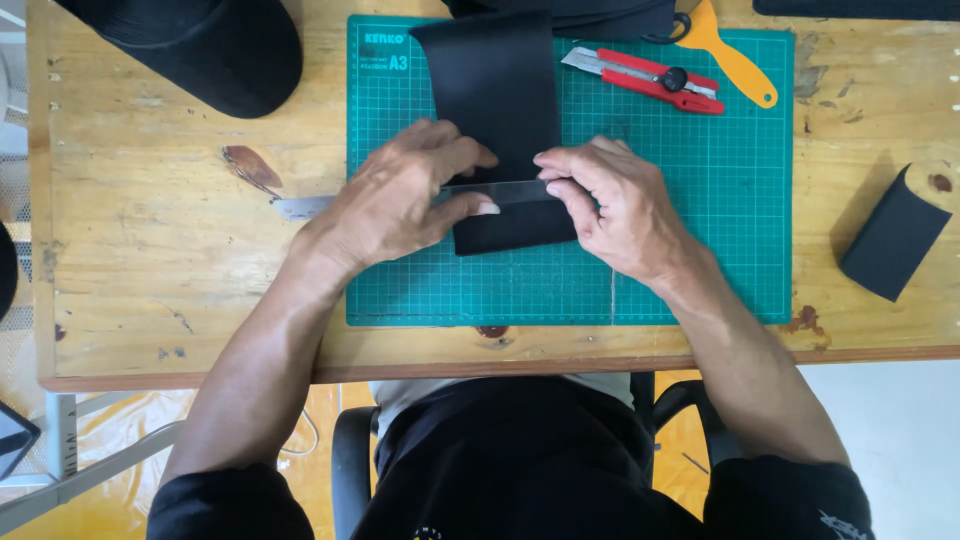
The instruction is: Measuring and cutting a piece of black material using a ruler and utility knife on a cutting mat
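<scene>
A wide black strip of fabric [495, 90] runs down the green cutting mat [700, 220] from the far edge. A clear ruler [510, 190] lies across the strip near its lower end. My left hand [400, 195] presses down on the ruler's left part, fingers spread over ruler and strip. My right hand [610, 205] rests on the ruler's right end, fingertips at the strip's right edge. The strip's cut end [515, 230] shows below the ruler.
A red utility knife [645, 78] and orange-handled scissors [730, 55] lie at the mat's far right. A black cap [215, 50] sits at the far left of the wooden table [150, 250]. A cut black piece [893, 240] lies on the right.
</scene>
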